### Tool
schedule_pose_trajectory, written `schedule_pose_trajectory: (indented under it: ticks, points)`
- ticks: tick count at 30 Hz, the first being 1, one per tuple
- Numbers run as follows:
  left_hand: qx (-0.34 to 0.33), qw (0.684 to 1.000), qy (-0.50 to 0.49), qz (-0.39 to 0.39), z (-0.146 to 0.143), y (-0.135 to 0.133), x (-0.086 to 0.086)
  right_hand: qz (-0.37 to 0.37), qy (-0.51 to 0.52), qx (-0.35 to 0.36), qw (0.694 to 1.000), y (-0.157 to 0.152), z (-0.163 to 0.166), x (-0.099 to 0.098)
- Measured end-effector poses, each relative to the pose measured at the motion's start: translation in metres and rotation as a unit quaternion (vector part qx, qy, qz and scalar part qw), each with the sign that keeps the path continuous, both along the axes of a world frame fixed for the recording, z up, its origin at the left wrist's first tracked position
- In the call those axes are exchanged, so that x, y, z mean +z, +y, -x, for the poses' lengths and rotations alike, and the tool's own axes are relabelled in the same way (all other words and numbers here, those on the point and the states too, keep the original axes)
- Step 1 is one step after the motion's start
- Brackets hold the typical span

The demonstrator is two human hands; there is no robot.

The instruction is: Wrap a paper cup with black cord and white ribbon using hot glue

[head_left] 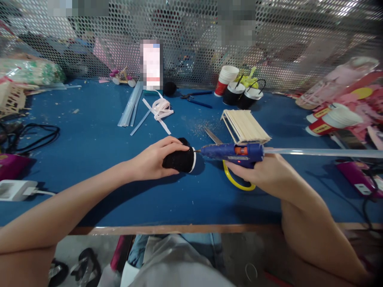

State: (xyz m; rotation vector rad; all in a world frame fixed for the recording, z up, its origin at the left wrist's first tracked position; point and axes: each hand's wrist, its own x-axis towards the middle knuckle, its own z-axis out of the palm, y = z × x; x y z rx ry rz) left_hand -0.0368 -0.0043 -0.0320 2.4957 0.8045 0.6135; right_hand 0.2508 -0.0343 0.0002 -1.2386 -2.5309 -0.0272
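Note:
My left hand (pixel 155 159) is wrapped round a black paper cup (pixel 180 159) lying on its side, its white rim facing right. My right hand (pixel 257 171) grips a blue hot-glue gun (pixel 231 152) whose nozzle touches the cup's rim. A long clear glue stick (pixel 323 152) sticks out of the gun's back to the right. Yellow-handled scissors (pixel 236 181) lie on the blue table (pixel 98 139) under the gun. A small structure of wooden sticks (pixel 245 125) stands just behind the gun.
Red and black paper cups (pixel 236 89) stand at the back, with blue pliers (pixel 196 99), white ribbon (pixel 161 109) and clear glue sticks (pixel 130 105). Stacked cups (pixel 332 119) lie at the right. Cables (pixel 32 137) and a power strip (pixel 14 189) sit left. A perforated metal screen (pixel 191 36) closes the back.

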Motion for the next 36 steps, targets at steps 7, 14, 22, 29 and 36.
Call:
schedule_pose_trajectory:
  ticks: [7,14,22,29,36]
  points:
    - [-0.009,1.000,0.017,-0.019,-0.001,-0.002,0.001,0.021,-0.002,0.014,1.000,0.009,0.011,0.009]
    - [-0.013,1.000,0.013,-0.021,-0.001,-0.001,0.002,0.030,0.001,0.021,0.999,0.003,0.003,0.011]
    - [-0.014,0.999,0.019,-0.027,0.000,-0.002,0.000,0.040,0.069,-0.048,0.996,0.004,0.010,0.002]
    - [-0.014,1.000,0.010,-0.024,0.000,-0.002,-0.001,0.062,0.077,-0.048,0.994,0.005,0.015,0.006]
    - [-0.006,1.000,-0.002,-0.004,0.001,0.000,-0.001,0.024,-0.015,0.013,1.000,0.000,0.004,0.012]
